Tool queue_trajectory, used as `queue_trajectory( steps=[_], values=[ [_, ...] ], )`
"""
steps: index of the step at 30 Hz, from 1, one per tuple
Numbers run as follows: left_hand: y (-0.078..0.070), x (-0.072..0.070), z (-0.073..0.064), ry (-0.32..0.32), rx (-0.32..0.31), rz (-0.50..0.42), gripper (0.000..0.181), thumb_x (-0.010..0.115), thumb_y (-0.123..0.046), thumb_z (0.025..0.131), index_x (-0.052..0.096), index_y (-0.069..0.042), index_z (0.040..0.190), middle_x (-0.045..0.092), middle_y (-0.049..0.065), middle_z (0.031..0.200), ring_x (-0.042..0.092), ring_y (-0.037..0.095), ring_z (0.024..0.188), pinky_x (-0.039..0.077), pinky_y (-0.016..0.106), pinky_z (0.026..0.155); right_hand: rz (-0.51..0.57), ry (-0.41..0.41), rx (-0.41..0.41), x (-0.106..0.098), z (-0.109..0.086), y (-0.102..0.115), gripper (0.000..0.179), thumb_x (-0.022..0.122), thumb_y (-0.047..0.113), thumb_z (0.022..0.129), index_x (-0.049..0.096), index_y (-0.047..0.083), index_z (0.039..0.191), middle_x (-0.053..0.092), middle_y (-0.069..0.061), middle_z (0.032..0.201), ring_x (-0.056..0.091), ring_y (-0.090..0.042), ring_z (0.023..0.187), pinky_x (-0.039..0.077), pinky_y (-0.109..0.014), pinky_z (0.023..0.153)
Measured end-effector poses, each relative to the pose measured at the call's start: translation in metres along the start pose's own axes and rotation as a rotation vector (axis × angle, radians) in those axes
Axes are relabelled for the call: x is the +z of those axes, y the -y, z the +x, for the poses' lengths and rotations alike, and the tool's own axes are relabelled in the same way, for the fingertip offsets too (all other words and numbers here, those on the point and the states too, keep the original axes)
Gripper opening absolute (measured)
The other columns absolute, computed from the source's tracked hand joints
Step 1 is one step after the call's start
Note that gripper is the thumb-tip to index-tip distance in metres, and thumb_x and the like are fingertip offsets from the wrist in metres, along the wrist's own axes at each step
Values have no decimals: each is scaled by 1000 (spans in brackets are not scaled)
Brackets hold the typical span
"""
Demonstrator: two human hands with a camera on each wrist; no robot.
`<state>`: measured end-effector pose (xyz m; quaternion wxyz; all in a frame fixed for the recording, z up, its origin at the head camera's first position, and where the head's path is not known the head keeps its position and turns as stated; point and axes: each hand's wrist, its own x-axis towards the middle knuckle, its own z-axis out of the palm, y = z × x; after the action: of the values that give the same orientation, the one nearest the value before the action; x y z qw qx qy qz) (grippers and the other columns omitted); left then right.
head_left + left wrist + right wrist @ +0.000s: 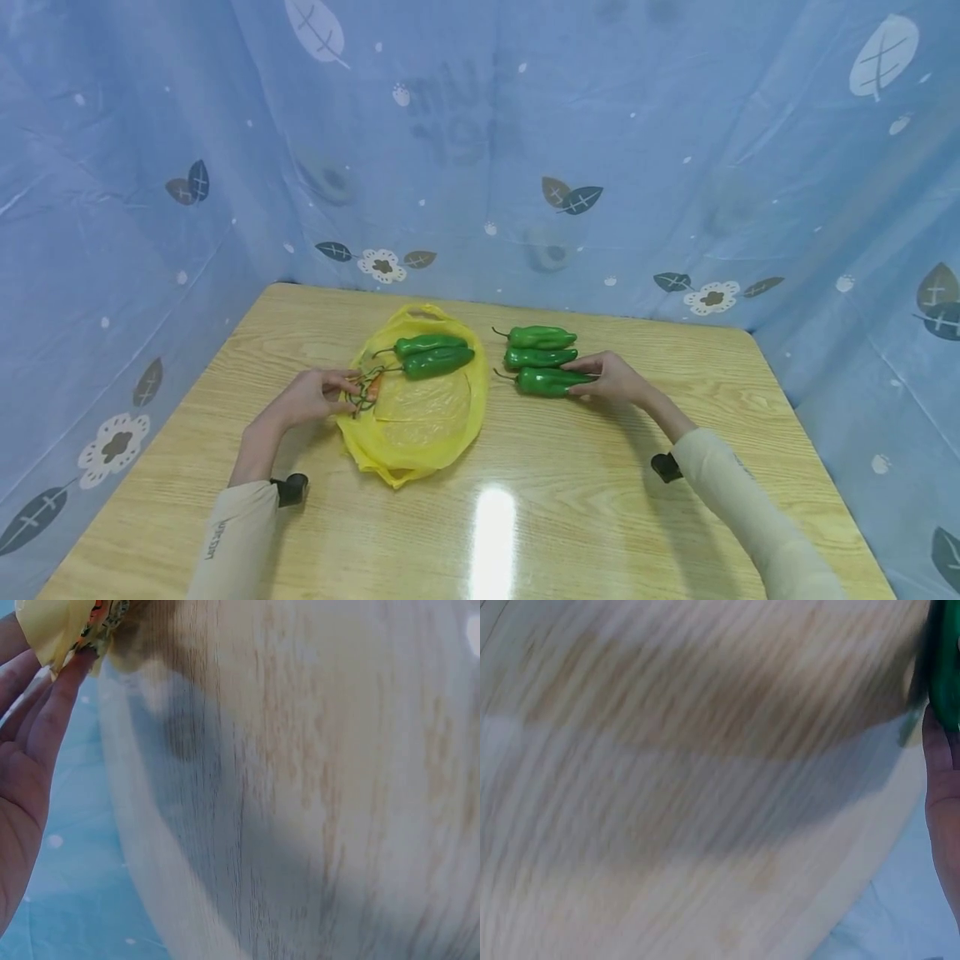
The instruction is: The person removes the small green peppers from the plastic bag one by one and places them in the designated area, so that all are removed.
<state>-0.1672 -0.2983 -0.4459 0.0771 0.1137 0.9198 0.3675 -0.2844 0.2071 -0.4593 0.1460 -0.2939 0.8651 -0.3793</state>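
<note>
A yellow plastic bag [427, 408] lies spread on the table, with two long green peppers [437, 362] on its far part. Green and orange print [367, 390] shows at the bag's left edge. There my left hand [311, 398] pinches the bag between thumb and fingers; the left wrist view shows the hand [30, 750] at the gathered yellow plastic. To the right of the bag, three more green peppers lie in a stack of rows, stems to the left. My right hand [609, 379] grips the tip end of the nearest pepper [543, 382], thumb on the near side.
A wooden table [585, 508] carries everything, with a bright light reflection near its front middle. Blue patterned curtains [480, 167] stand close behind the table and along both sides. A dark wrist camera [291, 490] sits at the left cuff.
</note>
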Motion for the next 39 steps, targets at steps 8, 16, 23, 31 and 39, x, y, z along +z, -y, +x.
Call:
queue_trajectory(
  steps=[8,16,23,31,39],
  values=[
    [1,-1,0,-1,1,7,22,75,-14,84,74,-5,104,50,22,138,47,41,125,45,45,100,145,22,-38,-33,-3,13,38,68,4,89,60,-10,123,61,-27,119,60,-40,109,54,-33,89],
    [0,-1,0,6,19,-6,22,74,-11,84,73,-3,104,50,23,138,47,42,125,44,46,100,494,-19,-62,-35,-1,32,48,65,4,91,49,-8,135,50,-27,135,51,-39,122,50,-29,95],
    [-1,-2,-2,6,1,9,23,74,-12,85,73,-4,107,49,20,139,47,40,126,45,45,100,645,80,-99,-13,11,41,48,62,0,91,47,-7,137,39,-31,142,44,-40,128,42,-56,100],
    [3,0,-1,3,-2,5,24,74,-12,85,73,-5,107,50,21,139,47,41,126,45,46,100,731,216,-160,19,27,55,49,58,-6,92,44,-9,138,35,-32,143,37,-43,131,46,-44,101],
    [2,0,0,5,2,8,24,74,-12,84,73,-4,107,50,22,138,48,40,125,45,46,99,698,322,-214,62,52,89,45,60,-10,89,50,-11,132,43,-35,136,48,-37,127,37,-55,105]
  ],
)
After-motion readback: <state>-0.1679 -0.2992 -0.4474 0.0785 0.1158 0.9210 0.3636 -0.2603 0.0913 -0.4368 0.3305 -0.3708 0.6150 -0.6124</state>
